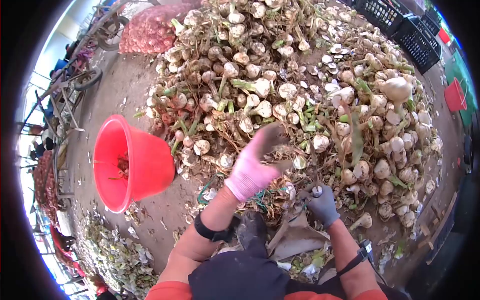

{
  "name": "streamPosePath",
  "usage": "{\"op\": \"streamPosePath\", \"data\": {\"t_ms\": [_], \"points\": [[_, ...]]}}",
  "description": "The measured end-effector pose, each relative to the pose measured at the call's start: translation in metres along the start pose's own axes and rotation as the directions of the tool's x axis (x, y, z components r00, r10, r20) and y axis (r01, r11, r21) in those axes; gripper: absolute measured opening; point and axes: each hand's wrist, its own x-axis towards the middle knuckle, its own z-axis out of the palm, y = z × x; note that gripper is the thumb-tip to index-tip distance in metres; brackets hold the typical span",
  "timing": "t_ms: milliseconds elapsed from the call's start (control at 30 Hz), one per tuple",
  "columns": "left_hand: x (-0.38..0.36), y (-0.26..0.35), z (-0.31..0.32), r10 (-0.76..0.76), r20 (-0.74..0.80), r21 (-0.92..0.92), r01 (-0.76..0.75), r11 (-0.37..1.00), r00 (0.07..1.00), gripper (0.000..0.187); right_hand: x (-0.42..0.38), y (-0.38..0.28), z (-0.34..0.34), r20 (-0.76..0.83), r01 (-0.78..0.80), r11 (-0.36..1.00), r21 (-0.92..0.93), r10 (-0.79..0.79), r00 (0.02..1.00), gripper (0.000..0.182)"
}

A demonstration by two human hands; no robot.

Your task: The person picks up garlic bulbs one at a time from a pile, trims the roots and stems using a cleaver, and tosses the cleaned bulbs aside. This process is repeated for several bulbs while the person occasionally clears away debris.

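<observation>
My left hand (257, 162), in a pink glove with dark, soiled fingertips, reaches over the near edge of a heap of garlic bulbs (262, 87). Its fingers are spread, slightly smeared by motion, and nothing shows between them. My right hand (323, 204), in a grey glove, is closed around what looks like a knife (314, 167), its thin dark blade pointing up toward the heap. Most of the handle is hidden in the fist. Dry stalks, roots and cut green stem pieces (312, 117) lie just beyond both hands. Some bulbs on the right (395, 145) have short stems.
A red bucket (150, 160) lies tilted at the left, with a little reddish matter inside. Behind it sits a full red mesh sack (152, 30). Black crates (417, 42) stand at the back right, near another red bucket (455, 95). Leaf trimmings (112, 250) cover the lower-left floor.
</observation>
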Motion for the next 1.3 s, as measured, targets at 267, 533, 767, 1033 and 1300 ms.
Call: {"op": "streamPosePath", "data": {"t_ms": [267,533,767,1033,1300], "points": [[-0.046,-0.132,-0.08,-0.109,-0.31,0.919,0.327,0.22,0.945,0.07,-0.006,-0.019,0.0,0.023,0.003,0.997,0.074,-0.004,1.0,0.009],[-0.047,-0.028,0.001,-0.367,0.033,-0.38,0.351,0.856,0.93,0.068,-0.028,-0.089,0.007,0.144,0.354,0.871,-0.342,-0.323,0.935,0.024],[-0.051,-0.024,0.017,-0.065,0.061,0.064,0.061,0.996,0.996,0.069,-0.04,-0.098,0.006,0.26,0.415,0.772,-0.482,-0.326,0.909,0.015],[-0.056,-0.019,0.022,-0.102,0.047,0.333,0.081,0.939,0.994,0.077,-0.036,-0.076,0.013,0.203,0.497,0.739,-0.455,-0.457,0.866,0.021],[-0.066,-0.05,0.041,-0.195,0.103,-0.128,0.207,0.97,0.975,0.058,-0.003,-0.011,-0.013,0.082,0.294,0.799,-0.525,-0.297,0.951,0.021]]}}
